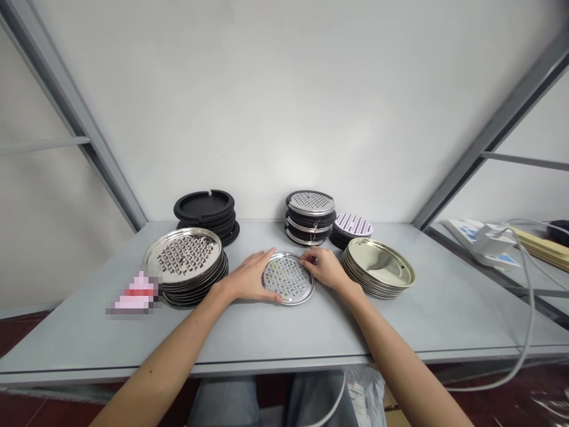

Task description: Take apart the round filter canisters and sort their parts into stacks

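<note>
A round perforated metal disc (pixel 288 278) lies flat on the grey table (pixel 267 338) in front of me. My left hand (pixel 249 277) rests at its left rim, fingers curved around the edge. At the disc's right rim, the bent fingertips of my right hand (pixel 326 267) pinch the edge. Both hands hold the disc down on the table.
A stack of perforated metal discs (pixel 189 267) stands to the left, a stack of gold-tinted metal lids (pixel 379 267) to the right. At the back are black rubber rings (pixel 205 212), a stack of assembled pieces (pixel 310 217) and a striped disc (pixel 352 226). Cables and papers (pixel 498 243) lie far right.
</note>
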The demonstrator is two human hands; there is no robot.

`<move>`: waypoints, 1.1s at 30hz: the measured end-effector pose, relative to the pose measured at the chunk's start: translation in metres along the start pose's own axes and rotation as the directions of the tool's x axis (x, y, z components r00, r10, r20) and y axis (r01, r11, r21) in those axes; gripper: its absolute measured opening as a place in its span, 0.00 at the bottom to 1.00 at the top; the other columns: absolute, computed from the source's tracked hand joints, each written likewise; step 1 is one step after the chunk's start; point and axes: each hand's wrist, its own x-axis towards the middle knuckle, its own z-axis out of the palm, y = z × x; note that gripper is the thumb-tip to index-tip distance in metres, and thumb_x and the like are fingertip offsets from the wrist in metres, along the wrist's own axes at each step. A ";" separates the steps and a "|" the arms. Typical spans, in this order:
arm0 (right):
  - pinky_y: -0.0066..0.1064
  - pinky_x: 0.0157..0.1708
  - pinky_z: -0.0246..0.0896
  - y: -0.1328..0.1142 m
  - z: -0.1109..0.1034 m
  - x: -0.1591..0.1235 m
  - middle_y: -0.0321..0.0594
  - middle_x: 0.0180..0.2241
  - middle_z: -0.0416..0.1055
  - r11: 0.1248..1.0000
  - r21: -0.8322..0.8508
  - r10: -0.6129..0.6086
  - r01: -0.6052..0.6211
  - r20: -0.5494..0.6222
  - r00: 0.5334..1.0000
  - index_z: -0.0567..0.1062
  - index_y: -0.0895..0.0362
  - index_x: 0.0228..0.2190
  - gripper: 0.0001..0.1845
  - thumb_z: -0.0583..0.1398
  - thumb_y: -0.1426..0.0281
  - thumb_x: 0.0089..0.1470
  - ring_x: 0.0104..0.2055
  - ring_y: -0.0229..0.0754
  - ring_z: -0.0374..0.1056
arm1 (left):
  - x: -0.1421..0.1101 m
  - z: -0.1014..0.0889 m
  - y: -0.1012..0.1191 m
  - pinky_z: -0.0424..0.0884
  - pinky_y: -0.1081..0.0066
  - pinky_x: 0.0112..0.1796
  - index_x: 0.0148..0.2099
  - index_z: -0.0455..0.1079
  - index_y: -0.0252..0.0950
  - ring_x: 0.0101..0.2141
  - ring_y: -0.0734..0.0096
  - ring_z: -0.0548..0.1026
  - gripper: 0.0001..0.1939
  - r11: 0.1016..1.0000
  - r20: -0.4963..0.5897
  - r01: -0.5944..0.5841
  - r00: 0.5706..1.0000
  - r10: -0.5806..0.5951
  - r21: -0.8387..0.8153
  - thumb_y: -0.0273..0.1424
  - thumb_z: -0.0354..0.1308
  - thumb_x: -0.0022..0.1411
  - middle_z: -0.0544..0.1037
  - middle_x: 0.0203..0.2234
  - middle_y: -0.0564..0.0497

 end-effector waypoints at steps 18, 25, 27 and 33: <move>0.28 0.34 0.56 0.003 0.013 0.000 0.42 0.32 0.74 0.996 -0.090 0.019 -0.019 -0.004 1.000 0.73 0.58 0.31 0.05 0.56 0.74 0.54 0.32 0.39 0.66 | -0.001 -0.002 0.006 0.53 0.55 0.60 0.68 0.47 0.39 0.61 0.47 0.54 0.57 0.994 -0.051 -0.103 0.994 0.101 -0.027 0.58 0.64 0.42 0.56 0.62 0.41; 0.28 0.35 0.57 0.001 0.014 -0.001 0.44 0.34 0.74 0.991 -0.129 0.030 -0.031 -0.010 0.999 0.73 0.59 0.32 0.06 0.56 0.74 0.55 0.34 0.40 0.67 | -0.002 -0.001 0.007 0.52 0.54 0.60 0.68 0.46 0.41 0.63 0.45 0.50 0.58 1.000 -0.009 -0.023 1.000 0.023 -0.010 0.60 0.62 0.41 0.52 0.64 0.41; 0.28 0.36 0.57 0.000 0.013 -0.001 0.44 0.34 0.74 0.991 -0.132 0.036 -0.038 -0.016 0.999 0.74 0.59 0.32 0.06 0.56 0.74 0.55 0.34 0.40 0.67 | -0.002 -0.001 0.007 0.52 0.54 0.60 0.68 0.46 0.41 0.63 0.45 0.50 0.58 1.000 -0.010 -0.019 1.000 0.019 -0.018 0.60 0.63 0.41 0.52 0.64 0.41; 0.29 0.35 0.57 -0.001 0.014 -0.001 0.45 0.35 0.74 0.987 -0.147 0.056 -0.062 -0.042 0.998 0.74 0.59 0.32 0.07 0.55 0.74 0.56 0.34 0.41 0.68 | -0.003 -0.002 0.009 0.51 0.54 0.60 0.68 0.45 0.39 0.63 0.45 0.50 0.58 1.000 -0.006 -0.010 1.000 0.010 -0.006 0.60 0.62 0.43 0.52 0.64 0.40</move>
